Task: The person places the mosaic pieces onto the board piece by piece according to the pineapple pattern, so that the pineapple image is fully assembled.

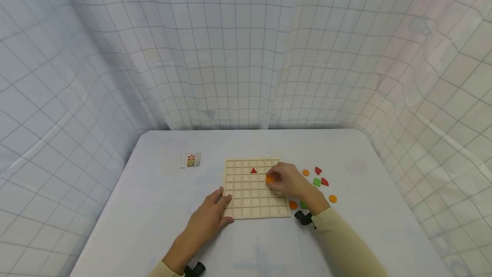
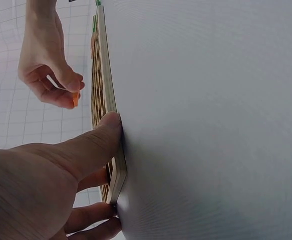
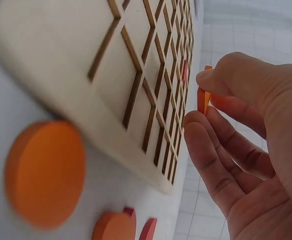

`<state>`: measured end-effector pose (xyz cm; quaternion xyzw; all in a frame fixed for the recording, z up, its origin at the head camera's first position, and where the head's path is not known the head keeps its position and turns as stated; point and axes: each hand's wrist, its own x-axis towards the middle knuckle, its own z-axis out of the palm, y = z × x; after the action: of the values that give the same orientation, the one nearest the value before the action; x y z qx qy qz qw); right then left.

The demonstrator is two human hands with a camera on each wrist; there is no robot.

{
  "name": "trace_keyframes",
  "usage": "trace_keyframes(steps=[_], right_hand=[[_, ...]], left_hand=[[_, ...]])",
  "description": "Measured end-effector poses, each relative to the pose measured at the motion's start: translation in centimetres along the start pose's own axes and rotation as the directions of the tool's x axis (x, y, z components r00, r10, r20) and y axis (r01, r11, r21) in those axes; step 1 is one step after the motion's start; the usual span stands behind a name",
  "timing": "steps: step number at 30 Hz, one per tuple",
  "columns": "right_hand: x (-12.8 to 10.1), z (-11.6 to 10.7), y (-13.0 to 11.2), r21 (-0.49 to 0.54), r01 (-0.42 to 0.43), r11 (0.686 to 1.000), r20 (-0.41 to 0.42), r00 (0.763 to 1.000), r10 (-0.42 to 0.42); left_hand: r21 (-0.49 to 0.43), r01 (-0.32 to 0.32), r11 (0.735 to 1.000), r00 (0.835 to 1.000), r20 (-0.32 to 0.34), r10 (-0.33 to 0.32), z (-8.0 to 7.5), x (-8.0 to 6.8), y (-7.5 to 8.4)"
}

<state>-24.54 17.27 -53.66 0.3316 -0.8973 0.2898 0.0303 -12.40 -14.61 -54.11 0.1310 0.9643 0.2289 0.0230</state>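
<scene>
A pale wooden grid board (image 1: 242, 213) lies on the table, with a red triangle (image 1: 253, 170) in one cell of its upper part. My left hand (image 1: 209, 213) rests at the board's near-left corner. In the left wrist view its thumb (image 2: 105, 135) presses the near edge, while other fingers touch the top and left side. Over the right part of the board, my right hand (image 1: 288, 179) pinches a flat orange piece (image 3: 204, 100) between thumb and fingertips. That piece is held on edge above the cells, so its full outline is hidden.
Right of the board lie orange discs (image 1: 332, 198), red rounded wedges (image 1: 318, 170) and green pieces (image 1: 317, 182), some partly behind my right forearm. A small patterned card (image 1: 191, 160) sits at the back left. Checked white curtains (image 1: 246, 54) enclose the table's back and sides.
</scene>
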Motion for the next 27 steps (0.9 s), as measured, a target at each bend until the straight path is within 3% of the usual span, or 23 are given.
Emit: trace_keyframes(steps=[12,27], right_hand=[[2.7,2.0,-0.8,0.002,0.024,1.000,0.013,1.000,-0.024],[3.9,2.5,-1.1,0.011,-0.048,0.999,0.093,0.995,0.047]], left_hand=[[0.016,-0.015,1.000,1.000,-0.014,0.016,0.2,0.1,0.0],[0.019,-0.026,0.999,0.999,-0.020,0.026,0.1,0.0,0.0]])
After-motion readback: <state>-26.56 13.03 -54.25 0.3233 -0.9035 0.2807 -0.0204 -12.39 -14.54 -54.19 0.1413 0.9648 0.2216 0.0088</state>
